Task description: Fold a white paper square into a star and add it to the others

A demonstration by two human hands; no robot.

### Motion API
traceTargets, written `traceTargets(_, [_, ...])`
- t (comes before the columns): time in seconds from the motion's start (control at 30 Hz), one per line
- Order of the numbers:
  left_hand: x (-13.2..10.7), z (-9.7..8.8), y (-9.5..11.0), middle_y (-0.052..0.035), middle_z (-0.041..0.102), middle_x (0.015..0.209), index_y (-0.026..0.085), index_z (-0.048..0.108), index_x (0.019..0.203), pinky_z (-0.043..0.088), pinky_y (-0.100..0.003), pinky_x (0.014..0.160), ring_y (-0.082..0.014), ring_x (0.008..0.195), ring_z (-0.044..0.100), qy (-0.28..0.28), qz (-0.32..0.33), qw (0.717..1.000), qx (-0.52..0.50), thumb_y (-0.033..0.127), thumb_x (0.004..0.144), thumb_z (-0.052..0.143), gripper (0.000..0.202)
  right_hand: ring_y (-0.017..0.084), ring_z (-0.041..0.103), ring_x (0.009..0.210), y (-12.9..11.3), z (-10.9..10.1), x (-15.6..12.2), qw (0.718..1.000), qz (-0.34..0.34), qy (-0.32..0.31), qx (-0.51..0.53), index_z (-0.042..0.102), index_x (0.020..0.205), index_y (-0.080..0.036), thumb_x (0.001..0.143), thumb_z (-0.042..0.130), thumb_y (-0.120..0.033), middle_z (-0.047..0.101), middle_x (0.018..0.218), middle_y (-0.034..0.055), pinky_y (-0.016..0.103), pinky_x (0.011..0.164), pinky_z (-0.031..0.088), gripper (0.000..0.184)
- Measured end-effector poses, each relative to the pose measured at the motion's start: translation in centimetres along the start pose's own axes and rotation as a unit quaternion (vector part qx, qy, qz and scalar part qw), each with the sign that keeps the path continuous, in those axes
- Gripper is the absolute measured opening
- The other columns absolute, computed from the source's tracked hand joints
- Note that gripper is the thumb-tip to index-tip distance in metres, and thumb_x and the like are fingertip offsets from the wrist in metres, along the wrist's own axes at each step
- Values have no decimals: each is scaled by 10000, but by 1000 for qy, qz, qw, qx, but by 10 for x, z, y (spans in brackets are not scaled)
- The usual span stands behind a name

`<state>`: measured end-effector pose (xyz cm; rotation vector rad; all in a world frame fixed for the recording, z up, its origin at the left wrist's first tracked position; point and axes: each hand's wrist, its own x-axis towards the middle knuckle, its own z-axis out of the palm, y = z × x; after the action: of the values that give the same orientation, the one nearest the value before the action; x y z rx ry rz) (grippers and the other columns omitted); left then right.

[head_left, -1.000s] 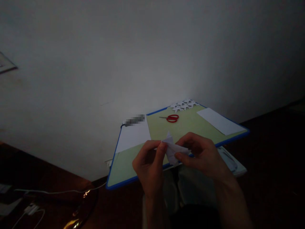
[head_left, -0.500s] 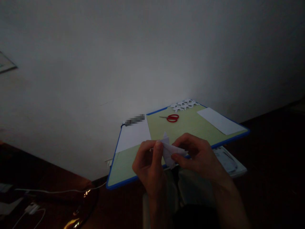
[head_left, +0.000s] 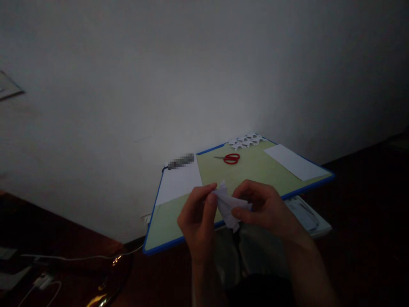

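A piece of folded white paper (head_left: 227, 204) with pointed corners is held up between both hands, just over the near edge of the table. My left hand (head_left: 200, 217) pinches its left corner between thumb and fingers. On the other side, my right hand (head_left: 263, 209) has its thumb on the front of the paper and its fingers behind. Beyond the hands, scissors (head_left: 231, 159) with red handles lie on the table. Several small folded paper shapes (head_left: 246, 141) sit together at the far corner.
The pale green table (head_left: 172, 226) has a blue rim and stands by a wall. White paper sheets lie at its left (head_left: 180, 183) and right (head_left: 295, 162). A blurred-out object (head_left: 180, 161) rests at the back left. A white cable (head_left: 79, 258) runs low at the left.
The folded paper has turned slightly and its lower part spreads a little wider. My left thumb has shifted slightly down on its corner. Both hands keep their hold.
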<state>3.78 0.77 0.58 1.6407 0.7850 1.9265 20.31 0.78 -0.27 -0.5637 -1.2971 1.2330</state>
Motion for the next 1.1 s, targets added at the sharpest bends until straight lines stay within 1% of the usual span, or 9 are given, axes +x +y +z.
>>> traceTargets(0.07, [1,-8,0,-3,764,896,290,849,1060,535,-192,689,-127,813,691,-44,-8,999,0,225,981,755,139,109,614,673,-1,-4,-1,1000,13,-13,5,707,875,-207,759,898,-192,700,778,-31,205,599,469,224])
traceTargets(0.23, [4,-22,3,-36,792,943,270,853,1040,574,-233,719,-165,865,726,-89,-33,995,-8,154,931,795,170,124,595,680,-2,-14,-4,998,45,-40,-35,705,894,-194,793,867,-234,687,788,-19,222,598,458,195])
traceTargets(0.43, [4,-25,7,-33,804,967,296,852,1104,587,-261,758,-164,860,732,-127,-20,991,48,137,910,817,253,143,592,747,-2,-16,-3,996,10,-18,-87,726,970,-215,837,811,-214,677,852,-11,229,631,461,158])
traceTargets(0.5, [3,-23,5,-26,808,970,299,850,1100,593,-260,776,-161,866,738,-115,-22,991,57,138,887,843,267,151,606,778,-2,-14,-3,996,-10,3,-92,722,1000,-226,832,815,-204,680,892,-4,230,642,473,193])
traceTargets(0.63, [3,-17,0,-14,810,909,276,856,1005,612,-230,765,-149,849,754,-54,-38,997,41,144,873,858,186,145,617,791,-1,-11,-4,994,-43,48,-93,717,1069,-260,841,831,-206,684,990,4,224,631,493,261])
traceTargets(0.8, [4,-8,-3,-18,808,850,235,848,941,628,-197,696,-138,776,764,14,-70,997,-6,194,845,893,113,125,607,727,-2,-6,-4,991,-63,74,-93,754,1136,-297,925,790,-253,683,905,-12,210,616,500,219])
traceTargets(0.9, [3,-3,-3,-19,793,800,216,843,919,631,-194,668,-133,726,756,35,-78,996,-6,229,832,907,109,134,635,744,-2,-5,-3,988,-79,82,-99,786,1089,-282,932,788,-268,712,915,3,222,642,529,158])
traceTargets(1.0, [3,1,-3,-22,787,775,208,840,915,640,-211,655,-143,706,759,48,-79,996,-5,267,823,916,133,163,676,813,0,-6,-1,986,-97,98,-95,796,1114,-283,932,799,-303,734,966,25,247,672,555,183])
traceTargets(1.1, [3,4,-3,-19,789,784,213,837,931,641,-213,658,-141,705,758,57,-87,995,-4,284,824,917,151,172,672,850,1,-6,-1,981,-138,102,-93,818,1071,-306,952,787,-314,716,960,26,263,698,557,124])
